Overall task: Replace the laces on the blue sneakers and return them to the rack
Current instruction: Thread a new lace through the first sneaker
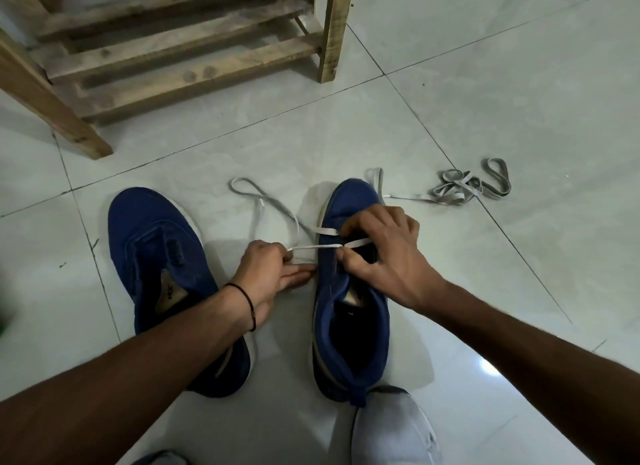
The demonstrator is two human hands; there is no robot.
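Note:
Two blue sneakers stand side by side on the tiled floor. The left sneaker [152, 243] has no lace in it. Across the eyelets of the right sneaker [349, 322] runs a pale grey lace [313, 247]. My left hand [268, 274] pinches that lace just left of the shoe and holds it taut. My right hand [381, 253] lies over the shoe's throat, its thumb and fingers pinching the lace at the eyelets. The lace's free part loops on the floor between the shoes.
A wooden slatted rack [173, 59] stands at the back left. A loose bundle of grey lace [467, 187] lies on the tiles to the right of the right sneaker. A grey-clad knee [394, 430] shows at the bottom edge.

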